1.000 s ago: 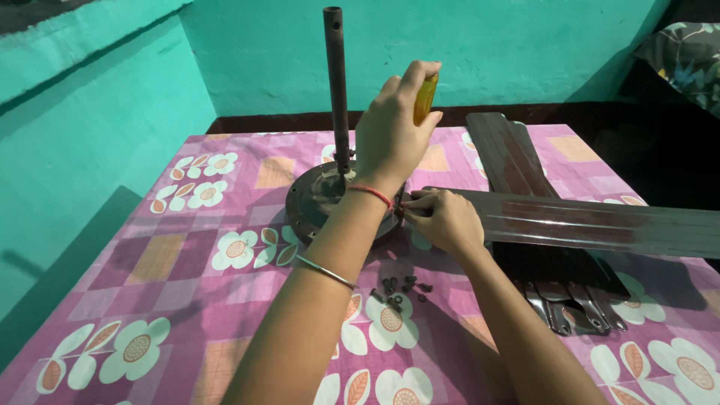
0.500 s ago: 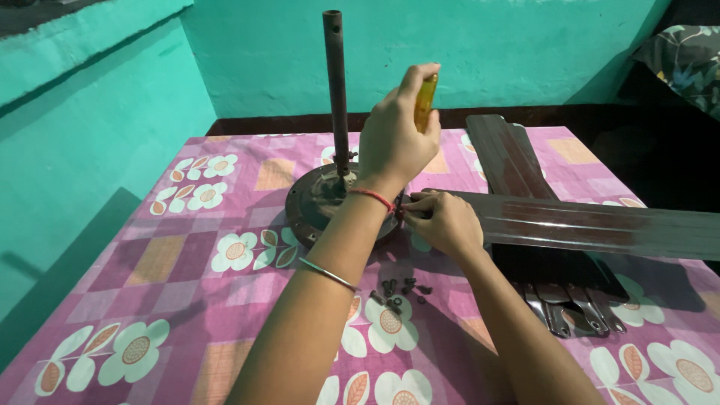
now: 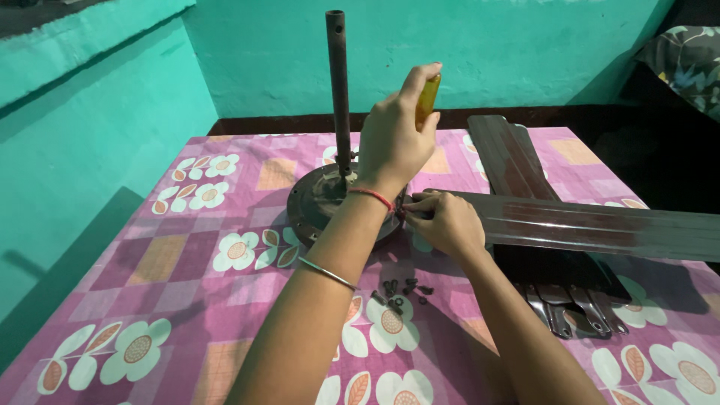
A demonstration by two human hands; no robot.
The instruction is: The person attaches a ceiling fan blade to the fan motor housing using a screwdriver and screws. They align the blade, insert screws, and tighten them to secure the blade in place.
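My left hand (image 3: 396, 144) is shut on a yellow-handled screwdriver (image 3: 427, 99), held upright over the edge of a round ceiling fan motor (image 3: 319, 199). The screwdriver's tip is hidden behind this hand. A dark rod (image 3: 338, 82) stands straight up from the motor. My right hand (image 3: 444, 223) pinches the inner end of a long brown fan blade (image 3: 600, 226) where it meets the motor; whether its fingertips hold a small part I cannot tell. Several small dark screws (image 3: 401, 289) lie loose on the cloth just below my hands.
A pink floral cloth (image 3: 150, 262) covers the table. More fan blades (image 3: 506, 154) lie stacked at the back right, their metal brackets (image 3: 574, 315) near my right forearm. Teal walls (image 3: 90, 127) close in the left and back. A patterned cushion (image 3: 686, 64) sits top right.
My left hand has turned slightly on the screwdriver handle. My right hand, the blade and the motor stay where they were.
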